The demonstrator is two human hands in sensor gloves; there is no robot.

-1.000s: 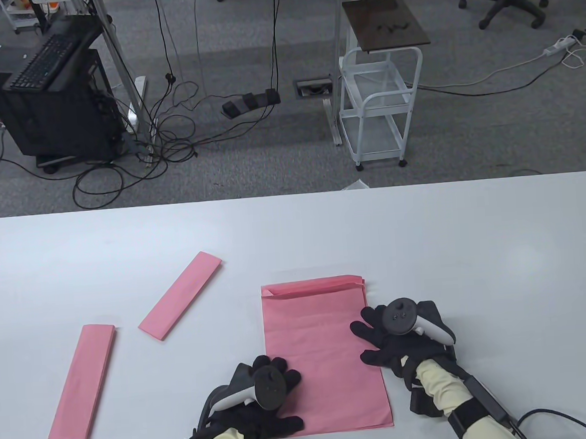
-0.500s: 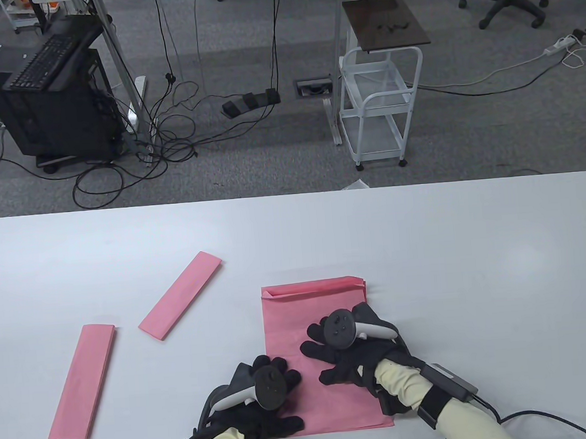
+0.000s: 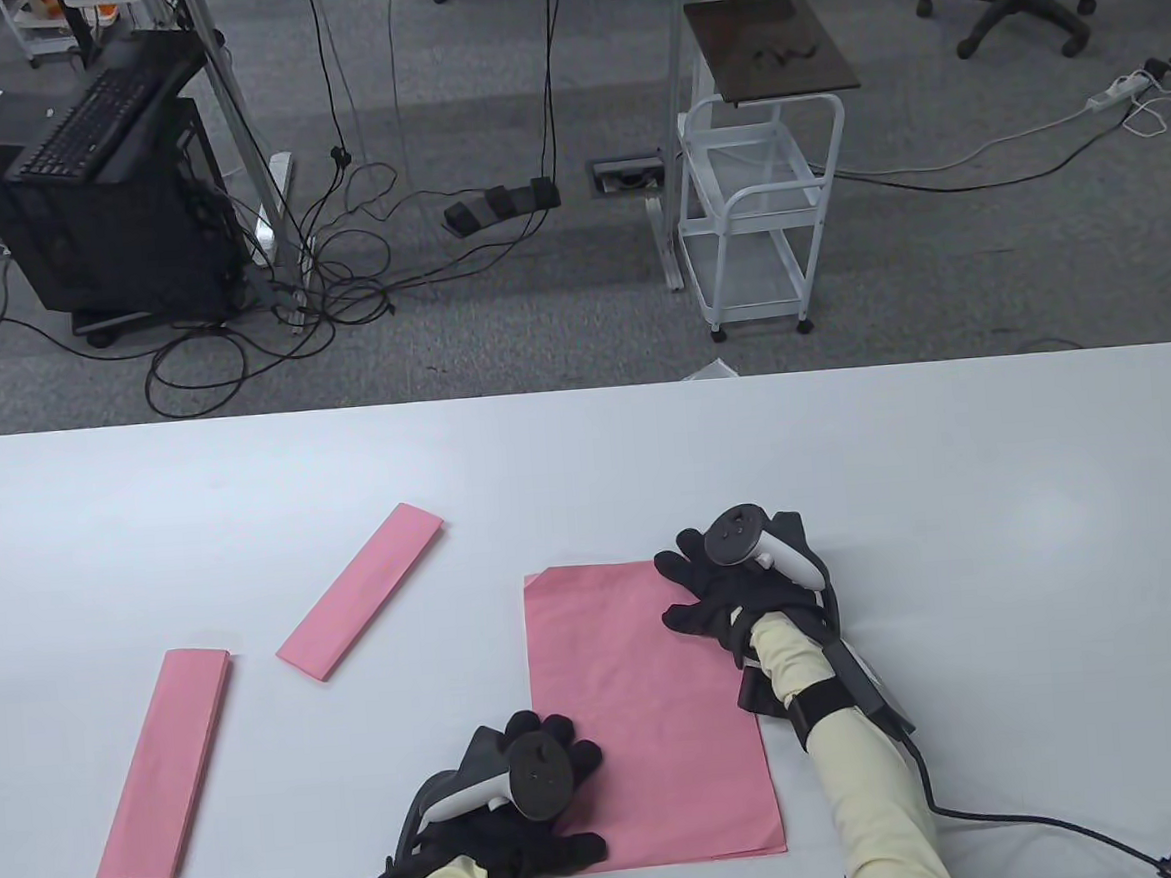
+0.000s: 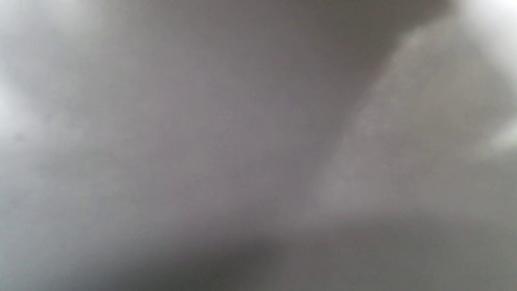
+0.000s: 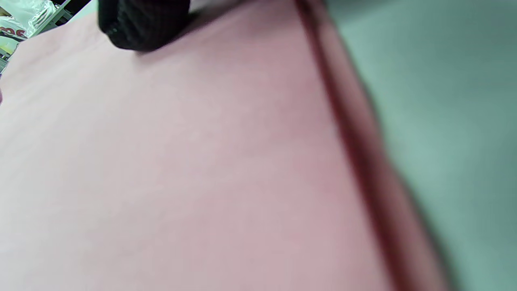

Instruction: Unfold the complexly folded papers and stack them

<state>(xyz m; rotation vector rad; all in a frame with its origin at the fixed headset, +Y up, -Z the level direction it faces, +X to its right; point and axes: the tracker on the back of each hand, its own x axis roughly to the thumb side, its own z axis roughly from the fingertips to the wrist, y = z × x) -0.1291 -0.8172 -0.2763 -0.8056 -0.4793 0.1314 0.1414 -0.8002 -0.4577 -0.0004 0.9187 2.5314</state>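
Note:
A large unfolded pink sheet [image 3: 645, 715] lies flat on the white table [image 3: 949, 474] in the table view. My left hand [image 3: 550, 792] rests flat on its near left corner, fingers spread. My right hand [image 3: 716, 590] presses flat on the sheet's far right corner. Two folded pink strips lie to the left: one [image 3: 361, 590] slanted in the middle, one [image 3: 165, 766] near the left front. The right wrist view shows the pink sheet [image 5: 181, 161] close up with a gloved fingertip [image 5: 141, 24] on it. The left wrist view is a grey blur.
The table's far half and right side hold nothing else. A cable [image 3: 1053, 822] trails from my right wrist over the table's front right. Beyond the table stand a white cart [image 3: 760, 216] and a black computer stand [image 3: 97, 192] on the floor.
My right hand slid from the sheet's right edge across its middle, then up to the far right corner, flattening the raised fold at the far edge. My left hand has not moved.

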